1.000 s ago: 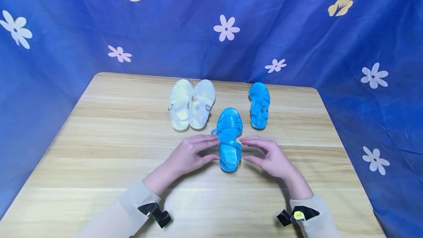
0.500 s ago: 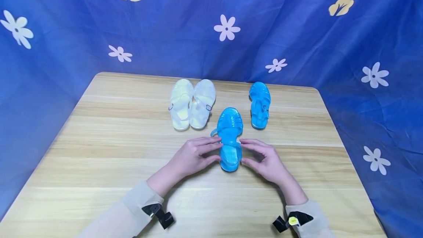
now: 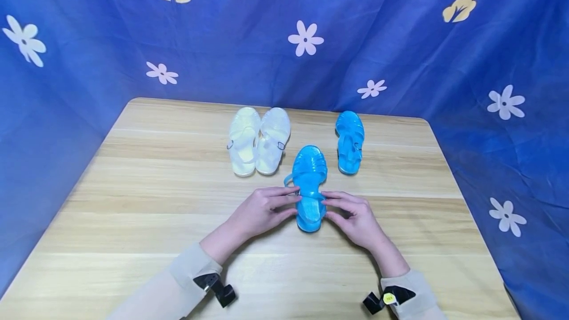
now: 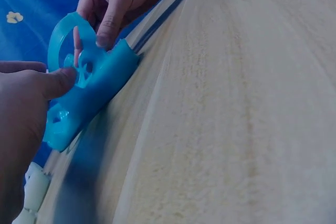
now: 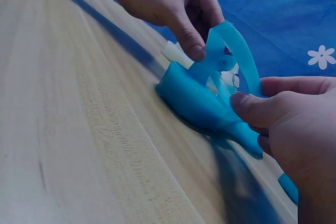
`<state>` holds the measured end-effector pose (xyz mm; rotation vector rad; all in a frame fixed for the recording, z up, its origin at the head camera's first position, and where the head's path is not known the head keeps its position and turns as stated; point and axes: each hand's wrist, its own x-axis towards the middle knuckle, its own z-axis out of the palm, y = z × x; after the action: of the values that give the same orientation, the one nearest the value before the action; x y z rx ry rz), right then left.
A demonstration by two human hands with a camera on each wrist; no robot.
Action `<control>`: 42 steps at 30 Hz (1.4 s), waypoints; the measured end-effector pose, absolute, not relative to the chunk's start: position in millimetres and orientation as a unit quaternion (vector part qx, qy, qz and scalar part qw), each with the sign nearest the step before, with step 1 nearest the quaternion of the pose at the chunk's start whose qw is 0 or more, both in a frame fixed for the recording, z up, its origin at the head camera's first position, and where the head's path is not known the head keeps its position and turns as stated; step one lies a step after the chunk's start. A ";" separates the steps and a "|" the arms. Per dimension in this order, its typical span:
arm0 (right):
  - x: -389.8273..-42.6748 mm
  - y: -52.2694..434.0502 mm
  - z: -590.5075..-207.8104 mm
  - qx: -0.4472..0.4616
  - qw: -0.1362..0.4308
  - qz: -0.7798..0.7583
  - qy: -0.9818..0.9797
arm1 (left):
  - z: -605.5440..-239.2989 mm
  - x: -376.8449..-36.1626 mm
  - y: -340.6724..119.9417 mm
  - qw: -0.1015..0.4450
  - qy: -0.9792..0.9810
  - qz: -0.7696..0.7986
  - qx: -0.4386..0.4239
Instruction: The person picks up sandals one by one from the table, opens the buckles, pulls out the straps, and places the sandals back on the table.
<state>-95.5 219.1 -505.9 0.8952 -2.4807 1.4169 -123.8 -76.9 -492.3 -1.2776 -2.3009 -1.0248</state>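
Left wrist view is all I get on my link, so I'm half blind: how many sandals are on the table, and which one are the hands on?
Observer: Four. Both hands are on the near blue sandal; a second blue sandal lies apart, farther back to its right.
Operator: That pale thing at my bottom edge?
Observer: A white pair, side by side, behind and to the left of the near blue one.
Operator: Is the right hand's grip on the strap?
Observer: Yes. In the right wrist view the right hand pinches the ankle strap with its thumb on top, while the left hand pinches the strap's other side.
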 end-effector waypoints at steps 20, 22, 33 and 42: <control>-113.2 217.4 -503.8 0.272 0.104 0.452 -0.843 | -490.5 -141.6 -68.9 0.130 -0.825 -0.357 -0.418; -115.3 217.1 -503.4 0.268 0.106 0.449 -0.846 | -490.6 -144.4 -68.0 0.130 -0.827 -0.357 -0.415; -127.9 212.8 -501.0 0.251 0.132 0.416 -0.864 | -487.7 -159.9 -62.6 0.128 -0.844 -0.340 -0.396; -141.9 207.0 -497.6 0.236 0.141 0.400 -0.874 | -485.7 -172.9 -55.0 0.129 -0.863 -0.319 -0.369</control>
<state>-141.9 207.0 -497.6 0.6821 -2.5249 1.1545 -172.9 -55.0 -485.7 -1.0734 -2.5084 -0.9284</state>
